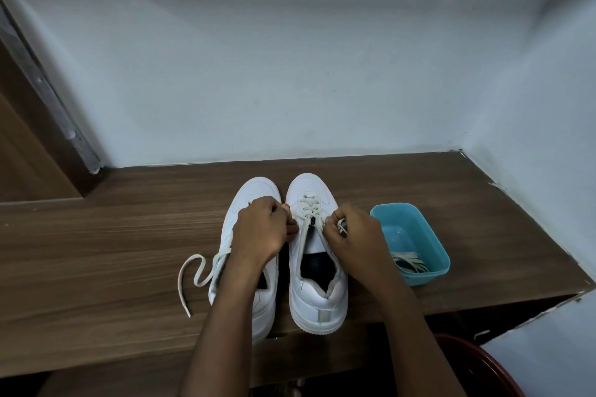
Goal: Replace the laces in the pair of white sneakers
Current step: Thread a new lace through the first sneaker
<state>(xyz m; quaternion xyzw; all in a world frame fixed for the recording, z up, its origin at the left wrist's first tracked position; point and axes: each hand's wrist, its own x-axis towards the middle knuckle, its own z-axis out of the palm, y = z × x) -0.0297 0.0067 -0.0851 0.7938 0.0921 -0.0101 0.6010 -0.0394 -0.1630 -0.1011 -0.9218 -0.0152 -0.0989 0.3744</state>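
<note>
Two white sneakers stand side by side on a wooden shelf (113, 251), toes pointing away from me. The right sneaker (317, 296) has a cream lace (309, 205) crossed through its front eyelets. My left hand (261, 229) is closed at the left side of that sneaker's eyelets, pinching one end of the lace. My right hand (353, 237) grips the other end at the right side. The left sneaker (251, 193) lies partly under my left forearm. A loose cream lace (193, 274) trails from the left sneaker onto the shelf.
A teal plastic tub (419, 235) holding more laces sits right of the sneakers. Pale walls close the shelf at the back and right. A wooden door frame (38, 126) stands at the left. A dark red curved rim (490, 364) shows below the shelf's front edge.
</note>
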